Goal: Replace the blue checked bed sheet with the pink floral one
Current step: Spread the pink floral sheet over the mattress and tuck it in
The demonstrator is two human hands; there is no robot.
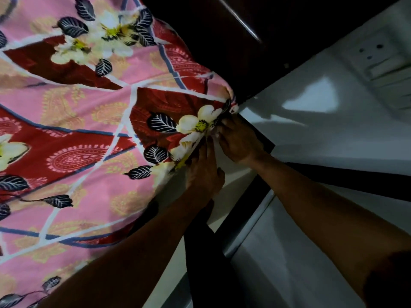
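1. A dark brown wooden headboard (222,36) stands just behind the bed corner and closes off the space above the 2 hands.
2. A white wall (322,138) runs along the right side, close to the bed, leaving only a narrow gap at the corner.
3. A white plastic socket plate (378,61) sits on that wall, well apart from the hands.
4. A dark bed frame rail (253,194) runs below the corner, between the 2 forearms.
5. The pink floral bed sheet (89,121), printed with red panels, white blossoms and dark leaves, lies spread over the bed top and fills the left of the view. Its edge folds down over the corner, where it bunches into small creases beside the headboard.
6. A pale mattress side (224,161) shows under the sheet edge, between the hands.
7. The left hand (205,172) reaches up from below with its fingers fairly straight, pressing against the hanging edge of the sheet at the bed's side.
8. The right hand (240,141) is just above it at the corner, knuckles outward, touching the bunched fabric. Its fingertips are buried in the folds and the light is dim, so I cannot tell whether it pinches the sheet.
9. Both forearms are bare and stretch in from the lower right.
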